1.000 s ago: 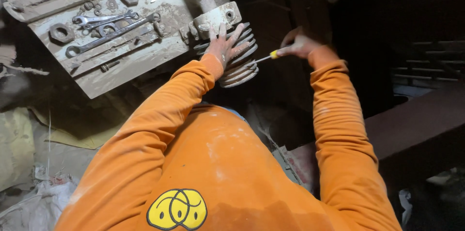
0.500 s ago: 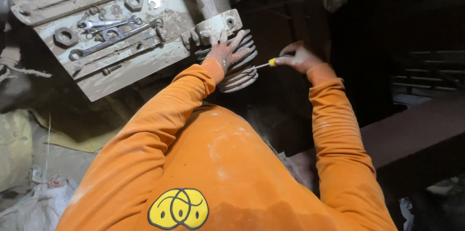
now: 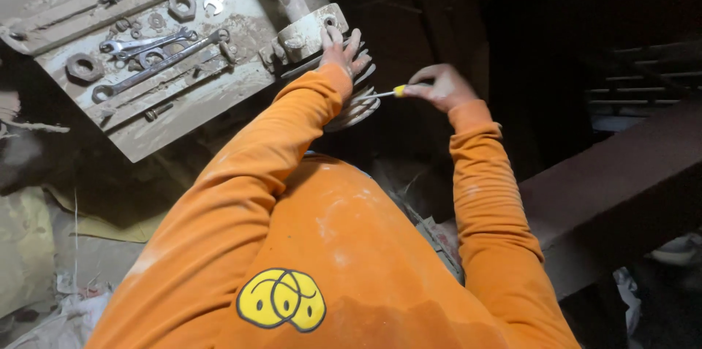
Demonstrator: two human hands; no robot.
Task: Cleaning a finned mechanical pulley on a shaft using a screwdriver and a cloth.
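Left hand (image 3: 340,53): fingers spread flat on grey ribbed metal casing (image 3: 351,104), mostly hidden.
Right hand (image 3: 441,87): clamped on yellow-handled screwdriver (image 3: 384,93), tip obscured.

single head view, looking steeply down from above, close over orange sleeves (image 3: 292,173)

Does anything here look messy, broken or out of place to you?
Nothing looks broken, but it is grimy. The grey metal plate is caked in dried mud, with wrenches and big nuts lying loose on it. The left hand rests on a finned part; the right hand holds a screwdriver.
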